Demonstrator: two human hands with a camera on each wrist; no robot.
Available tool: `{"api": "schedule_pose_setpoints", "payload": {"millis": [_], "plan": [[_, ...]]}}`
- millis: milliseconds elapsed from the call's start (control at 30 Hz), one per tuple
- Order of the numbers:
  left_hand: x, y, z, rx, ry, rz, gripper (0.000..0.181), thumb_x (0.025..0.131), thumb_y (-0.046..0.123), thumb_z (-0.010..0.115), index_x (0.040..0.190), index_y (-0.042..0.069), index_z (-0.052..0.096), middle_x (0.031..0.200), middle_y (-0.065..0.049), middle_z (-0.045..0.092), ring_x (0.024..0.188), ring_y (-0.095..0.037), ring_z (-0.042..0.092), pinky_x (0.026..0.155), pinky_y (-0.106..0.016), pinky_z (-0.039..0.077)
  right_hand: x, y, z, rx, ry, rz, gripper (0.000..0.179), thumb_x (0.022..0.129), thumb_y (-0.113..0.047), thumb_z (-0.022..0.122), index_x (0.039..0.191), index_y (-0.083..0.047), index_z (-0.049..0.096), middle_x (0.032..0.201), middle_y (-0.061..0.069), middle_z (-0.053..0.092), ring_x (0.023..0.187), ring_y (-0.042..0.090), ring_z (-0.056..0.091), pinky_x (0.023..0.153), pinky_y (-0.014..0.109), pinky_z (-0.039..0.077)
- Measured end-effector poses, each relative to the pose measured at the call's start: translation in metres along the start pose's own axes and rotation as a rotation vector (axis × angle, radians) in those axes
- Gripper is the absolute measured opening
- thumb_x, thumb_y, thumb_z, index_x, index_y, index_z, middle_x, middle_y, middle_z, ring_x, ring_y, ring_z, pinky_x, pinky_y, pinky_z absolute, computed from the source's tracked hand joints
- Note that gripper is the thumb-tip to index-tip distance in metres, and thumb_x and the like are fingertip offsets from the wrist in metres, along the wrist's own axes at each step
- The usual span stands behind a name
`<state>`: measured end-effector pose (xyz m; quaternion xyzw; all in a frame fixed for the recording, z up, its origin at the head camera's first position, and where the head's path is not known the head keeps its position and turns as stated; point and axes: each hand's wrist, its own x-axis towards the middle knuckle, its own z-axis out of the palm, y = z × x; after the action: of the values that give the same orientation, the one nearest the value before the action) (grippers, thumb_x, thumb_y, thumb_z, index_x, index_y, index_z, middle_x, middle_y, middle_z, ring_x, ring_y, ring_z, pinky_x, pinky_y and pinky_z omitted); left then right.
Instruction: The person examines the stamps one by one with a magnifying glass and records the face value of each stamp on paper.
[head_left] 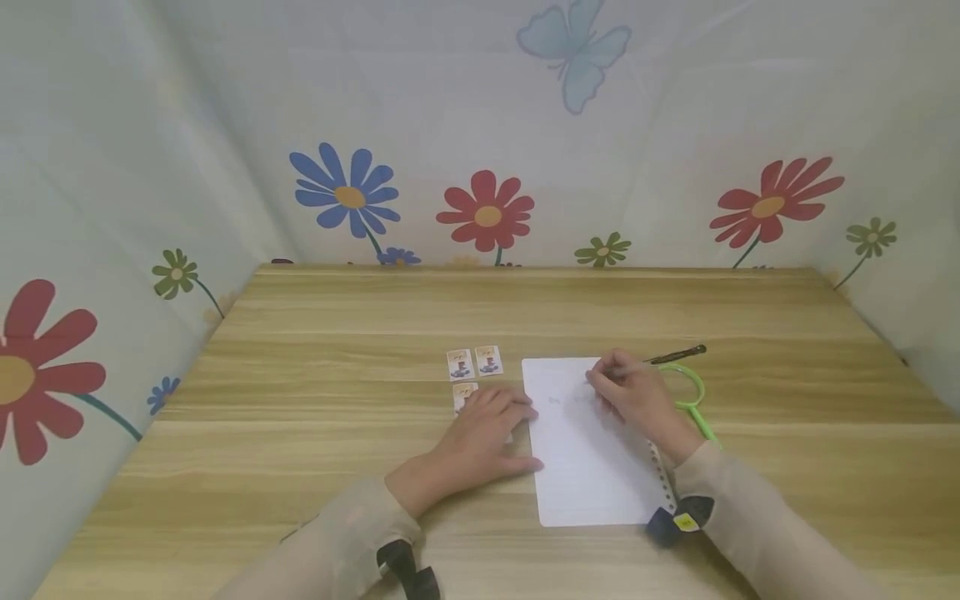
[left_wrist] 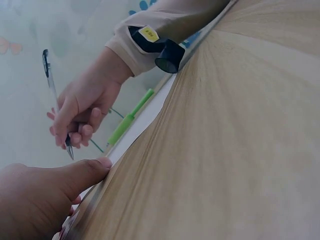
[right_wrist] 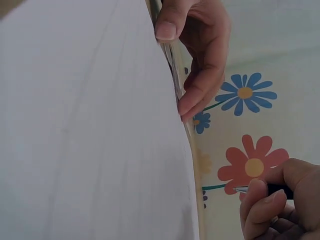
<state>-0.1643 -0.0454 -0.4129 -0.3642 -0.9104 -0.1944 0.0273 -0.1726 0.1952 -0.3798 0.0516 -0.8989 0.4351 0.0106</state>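
In the head view, a white sheet of lined paper point(head_left: 585, 475) with a row of punched holes along its right edge lies on the table. Faint marks show near its top. My left hand point(head_left: 476, 442) rests spread at the sheet's left edge, thumb and fingertips touching it. Above the upper part of the sheet, my right hand point(head_left: 637, 404) pinches a pen point(head_left: 678, 355), its cap end pointing right. The pen point(left_wrist: 51, 85) stands tip down in the left wrist view. Small printed cards point(head_left: 488, 361) lie left of the sheet, one partly hidden under my left hand.
A magnifying glass point(head_left: 705, 423) with a bright green rim and handle lies right of the sheet, partly behind my right hand. The wooden table point(head_left: 337, 333) meets a flower-printed cloth point(head_left: 420, 100) at its back and sides.
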Motion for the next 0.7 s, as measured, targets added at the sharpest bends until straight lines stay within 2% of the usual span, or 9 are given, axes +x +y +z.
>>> {"api": "schedule_pose_setpoints", "payload": {"millis": [167, 333, 400, 500, 700], "plan": [[0.0, 0.0, 0.0, -0.001, -0.009, -0.009, 0.059, 0.08, 0.053, 0.069, 0.123, 0.014, 0.061, 0.132, 0.0, 0.055, 0.128, -0.021, 0.044, 0.112, -0.046, 0.033, 0.0, -0.003, -0.008, -0.053, -0.04, 0.009, 0.017, 0.096, -0.019, 0.056, 0.104, -0.005, 0.053, 0.073, 0.01, 0.06, 0.05, 0.013, 0.047, 0.043, 0.023, 0.041], [0.0, -0.001, 0.0, 0.0, -0.013, -0.014, 0.059, 0.08, 0.054, 0.069, 0.124, 0.014, 0.06, 0.132, 0.0, 0.055, 0.128, -0.02, 0.044, 0.113, -0.045, 0.032, 0.0, -0.006, -0.018, -0.019, -0.06, 0.012, 0.017, 0.097, -0.018, 0.055, 0.108, -0.005, 0.051, 0.085, 0.018, 0.064, 0.053, 0.017, 0.054, 0.041, 0.024, 0.042], [0.001, 0.0, 0.0, 0.003, -0.017, -0.015, 0.06, 0.08, 0.054, 0.069, 0.124, 0.014, 0.06, 0.133, 0.0, 0.055, 0.128, -0.02, 0.044, 0.113, -0.045, 0.032, -0.001, -0.007, -0.022, -0.007, -0.071, 0.018, 0.018, 0.098, -0.019, 0.053, 0.109, -0.006, 0.05, 0.085, 0.018, 0.064, 0.054, 0.02, 0.057, 0.041, 0.025, 0.042], [0.001, 0.0, 0.0, 0.009, -0.023, -0.016, 0.061, 0.081, 0.054, 0.068, 0.125, 0.014, 0.06, 0.134, 0.0, 0.055, 0.129, -0.02, 0.044, 0.114, -0.044, 0.032, -0.001, -0.007, -0.028, 0.01, -0.077, -0.02, 0.018, 0.099, -0.017, 0.052, 0.109, -0.003, 0.05, 0.082, 0.018, 0.064, 0.054, 0.023, 0.059, 0.039, 0.025, 0.042], [0.001, 0.0, -0.001, 0.002, -0.025, -0.019, 0.061, 0.08, 0.054, 0.068, 0.125, 0.014, 0.06, 0.134, -0.001, 0.055, 0.129, -0.021, 0.044, 0.114, -0.044, 0.031, -0.003, -0.009, -0.033, 0.004, -0.062, -0.037, 0.018, 0.096, -0.015, 0.057, 0.108, -0.002, 0.055, 0.08, 0.017, 0.062, 0.052, 0.019, 0.055, 0.041, 0.023, 0.043]]}}
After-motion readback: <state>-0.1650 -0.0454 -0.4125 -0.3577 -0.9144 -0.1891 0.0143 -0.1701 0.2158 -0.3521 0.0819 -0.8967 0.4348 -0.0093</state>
